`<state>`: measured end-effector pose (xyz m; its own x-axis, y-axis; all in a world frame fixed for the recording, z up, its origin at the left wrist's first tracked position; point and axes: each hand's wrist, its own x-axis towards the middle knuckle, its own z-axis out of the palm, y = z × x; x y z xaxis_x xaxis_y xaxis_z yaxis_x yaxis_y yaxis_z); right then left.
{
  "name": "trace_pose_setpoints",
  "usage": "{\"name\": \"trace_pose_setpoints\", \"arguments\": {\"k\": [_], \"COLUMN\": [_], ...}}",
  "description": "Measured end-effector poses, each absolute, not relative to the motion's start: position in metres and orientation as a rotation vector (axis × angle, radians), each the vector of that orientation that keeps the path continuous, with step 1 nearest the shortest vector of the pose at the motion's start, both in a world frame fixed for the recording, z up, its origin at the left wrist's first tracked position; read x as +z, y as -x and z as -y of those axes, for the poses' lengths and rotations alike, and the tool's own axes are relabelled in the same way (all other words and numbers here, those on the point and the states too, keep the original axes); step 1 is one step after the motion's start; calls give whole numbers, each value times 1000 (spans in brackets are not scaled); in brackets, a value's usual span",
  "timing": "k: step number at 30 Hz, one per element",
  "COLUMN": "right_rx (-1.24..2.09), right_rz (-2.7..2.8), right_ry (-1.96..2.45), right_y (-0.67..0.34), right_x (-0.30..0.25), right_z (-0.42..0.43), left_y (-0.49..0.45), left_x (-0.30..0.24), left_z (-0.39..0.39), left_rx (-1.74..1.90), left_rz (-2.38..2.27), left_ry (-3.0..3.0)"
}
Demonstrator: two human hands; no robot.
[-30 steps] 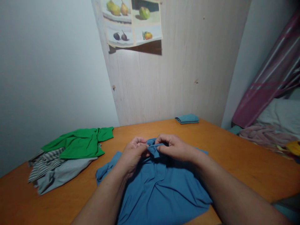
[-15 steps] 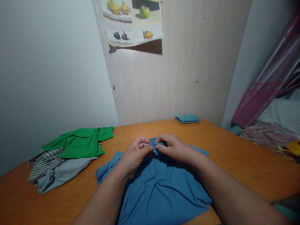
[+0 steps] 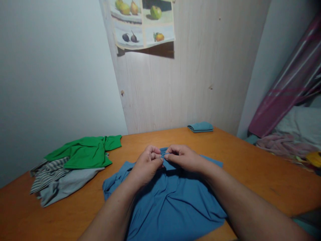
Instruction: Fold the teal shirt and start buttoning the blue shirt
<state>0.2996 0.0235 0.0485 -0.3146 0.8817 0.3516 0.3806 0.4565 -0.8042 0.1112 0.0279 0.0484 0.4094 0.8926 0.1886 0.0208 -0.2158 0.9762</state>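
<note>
A blue shirt [image 3: 173, 207] lies spread and wrinkled on the table in front of me, its far edge bunched up between my fingers. My left hand [image 3: 149, 164] pinches that edge from the left, thumb against fingertips. Close beside it, my right hand [image 3: 182, 157] pinches the same edge from the right. The two sets of fingertips almost meet, and they hide the exact part of the shirt in their grip. A sleeve of the shirt sticks out at the left, past my left forearm.
On the orange-brown table [image 3: 258, 180], a green shirt [image 3: 85, 154] lies over striped cloth [image 3: 48, 175] and grey cloth [image 3: 69, 185] at the left. A folded blue-green cloth [image 3: 200, 127] sits near the back edge. Fruit pictures [image 3: 144, 23] hang on the wall behind.
Both hands stay at the shirt's far edge with small finger movements. The raised fold of cloth under the fingertips has dropped flatter.
</note>
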Motion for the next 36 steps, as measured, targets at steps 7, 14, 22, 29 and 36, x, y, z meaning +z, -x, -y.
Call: {"name": "trace_pose_setpoints", "arguments": {"k": [7,14,22,29,36], "right_rx": [1023,1242,1538,1641,1720], "right_rz": [1712,1601,1378,1344,1347], "right_ry": [1081,990,891,834,789], "right_y": [-301,-300,-305,-307,-308], "right_x": [45,49,45,36,29], "right_z": [-27,-26,-26,-30,-32], "left_y": [-115,-110,-109,-104,-102], "left_x": [49,45,51,57,55], "left_z": [-26,-30,-25,-23,-23], "left_rx": [1083,1072,1099,1080,1056], "left_rz": [-844,-909,-857,-860,-862], "left_ry": [-1649,-1807,-2017,-2301,-2355]}}
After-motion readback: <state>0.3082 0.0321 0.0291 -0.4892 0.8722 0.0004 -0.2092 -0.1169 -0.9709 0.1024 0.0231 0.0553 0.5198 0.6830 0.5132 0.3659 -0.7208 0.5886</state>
